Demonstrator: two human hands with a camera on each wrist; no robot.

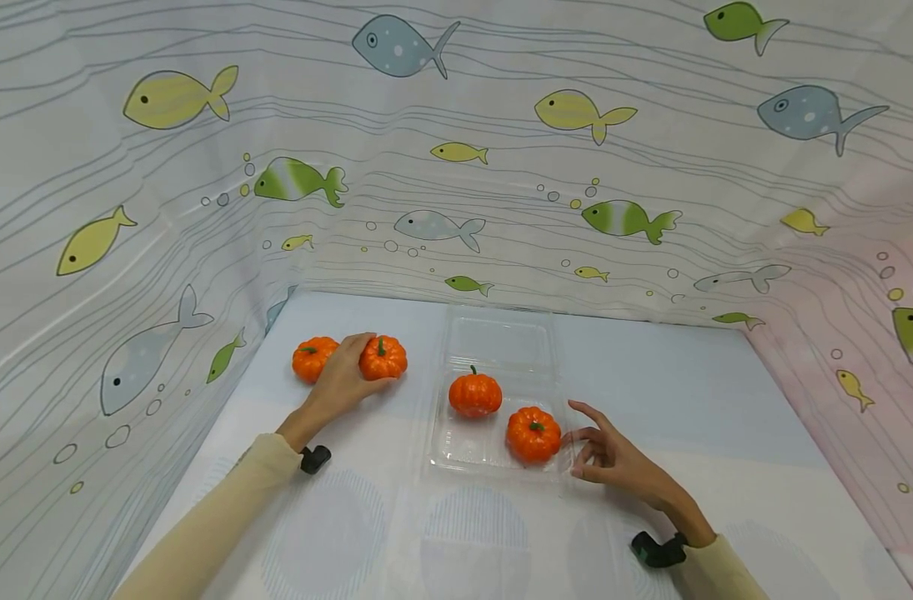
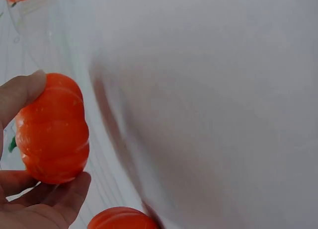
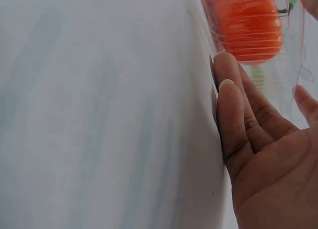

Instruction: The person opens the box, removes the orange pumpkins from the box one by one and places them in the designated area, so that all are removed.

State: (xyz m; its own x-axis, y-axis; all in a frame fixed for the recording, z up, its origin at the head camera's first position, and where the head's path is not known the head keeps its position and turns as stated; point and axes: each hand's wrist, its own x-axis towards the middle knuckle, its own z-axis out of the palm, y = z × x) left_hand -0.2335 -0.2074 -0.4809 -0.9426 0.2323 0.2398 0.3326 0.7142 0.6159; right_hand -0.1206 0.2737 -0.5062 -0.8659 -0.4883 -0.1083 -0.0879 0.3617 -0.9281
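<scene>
In the head view the left hand (image 1: 343, 379) pinches a small orange pumpkin (image 1: 383, 358) between thumb and fingers, left of a clear plastic box (image 1: 456, 450). The left wrist view shows the thumb on one side of this pumpkin (image 2: 54, 129) and fingertips on the other. Two more pumpkins, one upright (image 1: 474, 395) and one to its right (image 1: 534, 435), sit in the box. Beside the box's right wall is the right hand (image 1: 614, 458), fingers loosely bent and holding nothing; its fingertips (image 3: 226, 72) are at the clear wall in the right wrist view.
Another orange pumpkin (image 1: 313, 359) lies on the table behind the left hand, at the far left. The box's clear lid (image 1: 501, 342) lies folded back toward the rear. A fish-patterned curtain (image 1: 516, 183) surrounds the table at the back and sides.
</scene>
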